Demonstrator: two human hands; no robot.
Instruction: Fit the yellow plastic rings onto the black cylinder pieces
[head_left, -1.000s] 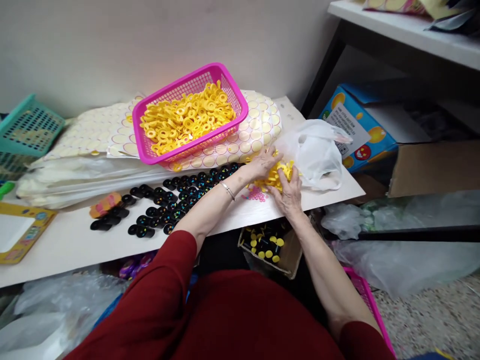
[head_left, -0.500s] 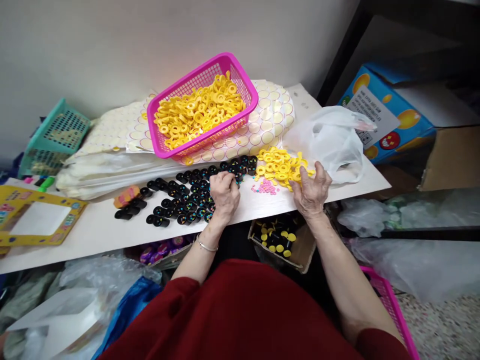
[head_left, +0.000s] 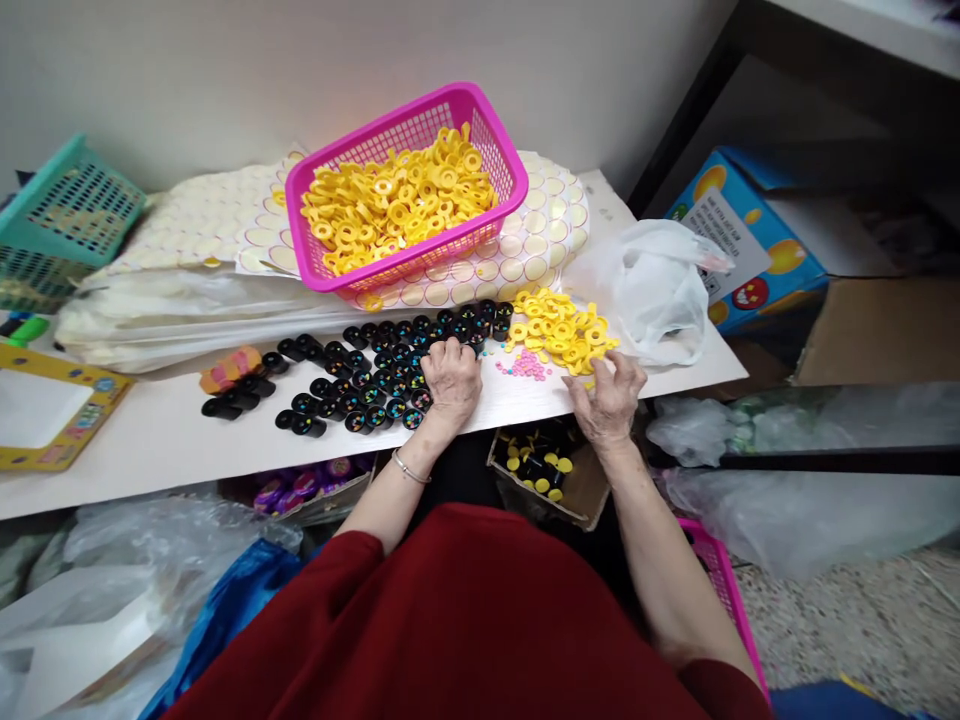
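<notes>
My left hand (head_left: pixel 452 382) is at the right edge of a group of small black cups (head_left: pixel 373 395), many with tiny coloured beads inside. Its fingers are curled together, and whatever they may hold is hidden. My right hand (head_left: pixel 609 398) has its fingers apart, at the lower right of a pile of yellow plastic rings with tabs (head_left: pixel 559 325). No object shows in its grasp. Between the hands lies a small heap of pink beads (head_left: pixel 528 366), with a few blue ones beside it, on the white tabletop (head_left: pixel 517 398).
Behind the cups stands a pink basket (head_left: pixel 409 272) of yellow rings. A white plastic bag (head_left: pixel 660 290) sits at the right, near a blue carton (head_left: pixel 739 235). Below the table edge is a cardboard box (head_left: pixel 589 500) holding black and yellow pieces. An orange-pink block (head_left: pixel 231 370) lies left.
The camera view has shifted, so the table appears further left. My left hand remains curled beside the cups. My right hand has drawn slightly down off the yellow pile, fingers still apart.
</notes>
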